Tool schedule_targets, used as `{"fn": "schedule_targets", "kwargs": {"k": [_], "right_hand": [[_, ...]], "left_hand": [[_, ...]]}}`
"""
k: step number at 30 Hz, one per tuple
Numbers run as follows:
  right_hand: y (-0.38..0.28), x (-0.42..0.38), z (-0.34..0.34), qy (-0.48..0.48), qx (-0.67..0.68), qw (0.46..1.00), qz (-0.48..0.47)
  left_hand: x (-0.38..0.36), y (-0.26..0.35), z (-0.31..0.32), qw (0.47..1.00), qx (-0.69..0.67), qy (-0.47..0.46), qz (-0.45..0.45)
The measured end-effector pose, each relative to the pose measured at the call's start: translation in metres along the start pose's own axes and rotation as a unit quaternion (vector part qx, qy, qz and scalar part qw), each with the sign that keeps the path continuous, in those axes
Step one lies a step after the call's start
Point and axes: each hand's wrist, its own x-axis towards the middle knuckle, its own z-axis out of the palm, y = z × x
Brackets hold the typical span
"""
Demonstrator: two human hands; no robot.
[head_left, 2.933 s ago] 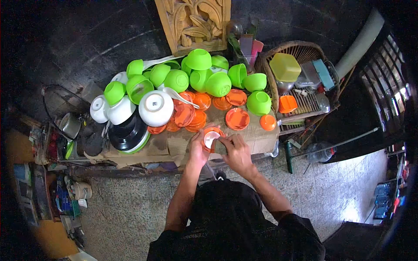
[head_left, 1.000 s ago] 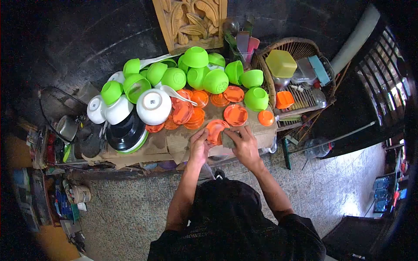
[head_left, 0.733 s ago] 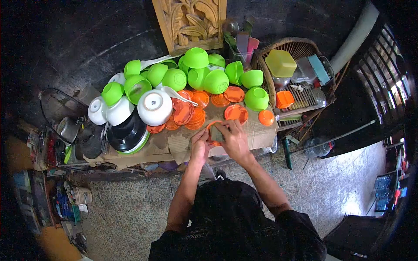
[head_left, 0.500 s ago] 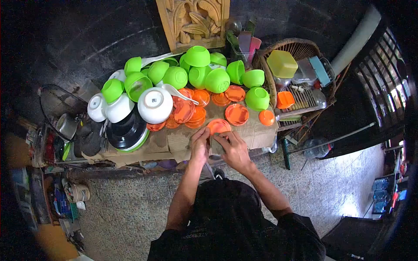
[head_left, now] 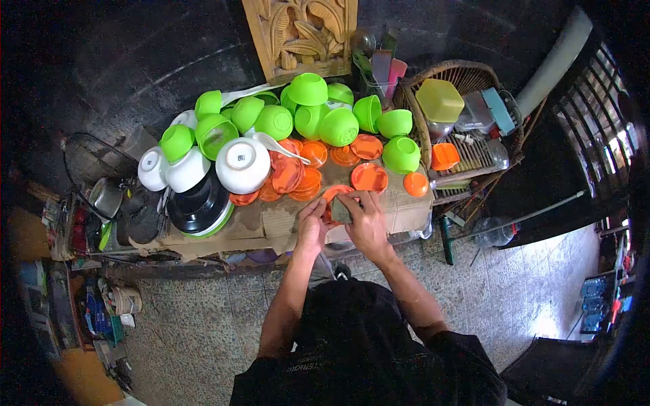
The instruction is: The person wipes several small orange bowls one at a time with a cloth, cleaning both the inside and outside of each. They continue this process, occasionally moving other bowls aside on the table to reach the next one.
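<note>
In front of my body, at the near edge of the cardboard-covered table, my left hand (head_left: 311, 227) grips the left side of a small orange plate (head_left: 329, 196). My right hand (head_left: 367, 223) is closed over its right side, with a flat grey-green piece (head_left: 341, 212) under the fingers; it looks like a cloth, but its kind is not certain. Just beyond lie another orange plate (head_left: 370, 178) and a stack of orange plates (head_left: 307, 183). A small orange bowl (head_left: 415, 184) sits to the right.
Several green bowls (head_left: 338, 127) are heaped at the back. White bowls (head_left: 244, 166) rest upside down at left by black plates (head_left: 201, 206). A white ladle (head_left: 281, 147) lies among them. On the right stands a wicker rack (head_left: 467, 152) with a yellow container (head_left: 439, 100).
The orange plate has tilted and dropped slightly between my hands. The grey-green piece now shows under my right fingers, which have shifted over the plate.
</note>
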Motion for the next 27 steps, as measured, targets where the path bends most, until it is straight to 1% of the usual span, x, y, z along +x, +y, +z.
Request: {"fn": "schedule_targets", "kwargs": {"k": [1, 3, 5, 9, 10, 12, 15, 16, 18, 19, 21, 25, 27], "right_hand": [[-0.003, -0.003, 0.001, -0.011, 0.014, 1.0, -0.008], [-0.004, -0.012, 0.003, -0.023, 0.027, 0.999, -0.016], [-0.001, -0.025, 0.005, -0.052, 0.024, 0.997, -0.045], [0.003, -0.032, -0.017, -0.084, 0.055, 0.994, -0.041], [0.008, -0.033, -0.02, -0.065, 0.05, 0.996, -0.04], [0.014, -0.032, -0.022, -0.045, 0.046, 0.997, -0.039], [0.024, -0.021, -0.019, 0.01, 0.015, 1.0, 0.016], [0.026, -0.016, -0.018, 0.011, 0.016, 1.0, 0.017], [0.027, -0.001, -0.013, 0.055, 0.021, 0.997, 0.043], [0.023, 0.004, -0.013, 0.056, 0.022, 0.997, 0.044], [0.014, 0.013, -0.013, -0.001, 0.015, 0.999, 0.039], [0.003, 0.021, 0.004, -0.018, 0.028, 0.999, 0.01], [-0.008, 0.018, 0.009, -0.054, -0.023, 0.998, -0.004]], "left_hand": [[0.001, -0.003, -0.001, 1.0, -0.001, 0.001, 0.0], [0.002, -0.007, 0.003, 0.998, 0.013, 0.049, 0.045], [-0.002, -0.007, 0.007, 0.998, 0.013, 0.049, 0.042], [-0.003, -0.007, 0.007, 0.997, -0.003, 0.048, 0.057], [-0.004, -0.004, 0.008, 0.997, -0.003, 0.049, 0.058], [-0.006, 0.001, 0.012, 0.999, -0.018, 0.037, 0.013], [0.0, 0.0, 0.006, 1.0, -0.005, 0.008, -0.005], [-0.002, 0.001, 0.004, 1.0, -0.003, 0.008, -0.006], [-0.004, 0.002, 0.003, 0.999, 0.035, 0.017, -0.019], [-0.004, 0.002, 0.002, 0.999, 0.037, 0.017, -0.019], [-0.003, 0.0, 0.001, 0.999, 0.05, 0.01, -0.009], [0.002, -0.01, -0.019, 0.999, 0.043, -0.008, -0.006], [0.007, -0.018, -0.033, 0.997, 0.039, -0.047, 0.036]]}}
